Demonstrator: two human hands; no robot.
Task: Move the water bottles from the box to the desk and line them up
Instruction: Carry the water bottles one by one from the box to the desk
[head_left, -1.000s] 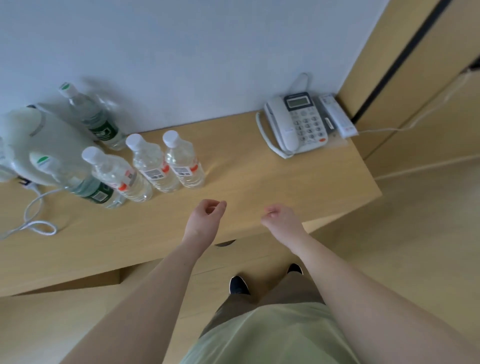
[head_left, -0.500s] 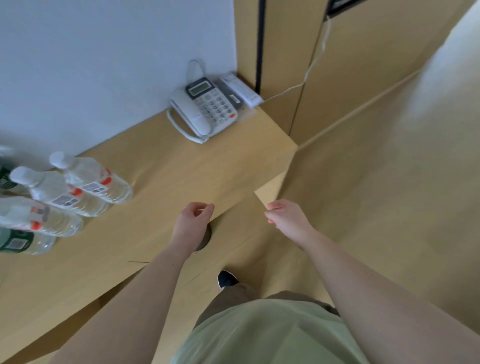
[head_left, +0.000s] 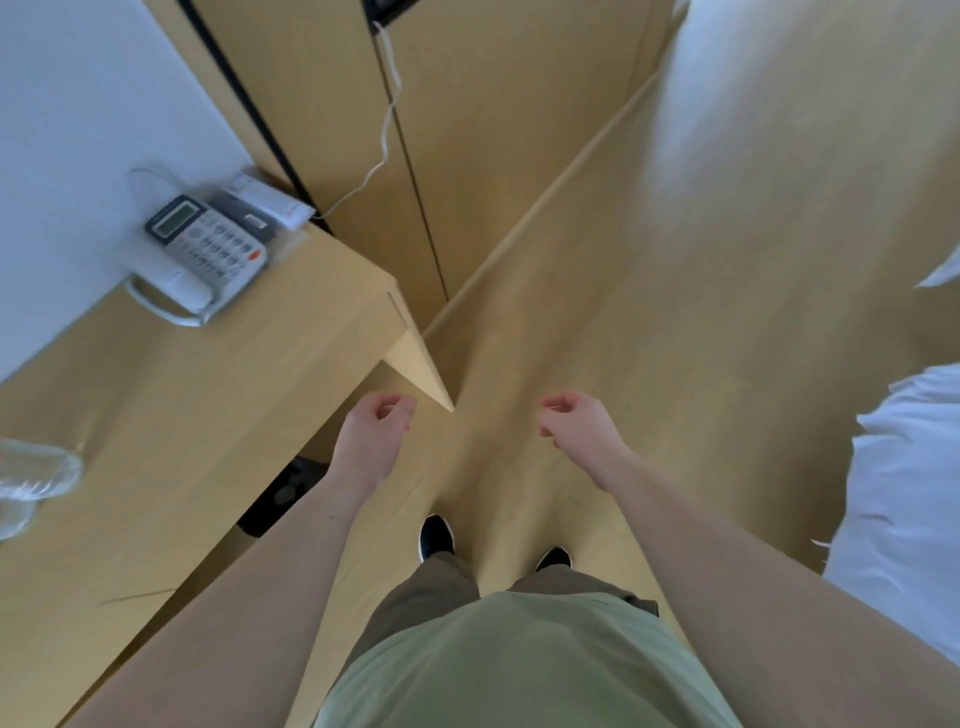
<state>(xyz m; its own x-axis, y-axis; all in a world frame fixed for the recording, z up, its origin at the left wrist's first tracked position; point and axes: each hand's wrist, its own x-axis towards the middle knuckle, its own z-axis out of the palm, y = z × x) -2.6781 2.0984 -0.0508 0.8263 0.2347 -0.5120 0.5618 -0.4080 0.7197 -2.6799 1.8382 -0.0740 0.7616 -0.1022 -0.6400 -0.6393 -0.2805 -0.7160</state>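
Note:
Only the bottom ends of clear water bottles (head_left: 34, 475) show at the far left edge, standing on the wooden desk (head_left: 218, 415). My left hand (head_left: 371, 441) hangs over the desk's front right corner with fingers loosely curled, holding nothing. My right hand (head_left: 579, 428) hovers over the floor to the right of the desk, fingers loosely curled and empty too. The box is out of view.
A white desk phone (head_left: 200, 260) sits at the desk's back right corner with its cord running up a wooden cabinet (head_left: 395, 130). White bedding (head_left: 909, 493) fills the right edge. Wooden floor (head_left: 649, 312) lies ahead; my two dark shoes (head_left: 436, 535) stand on it.
My view has swung right, away from the desk: the bottles have slid almost out at the left and the floor and bedding have come in. Both hands stay empty.

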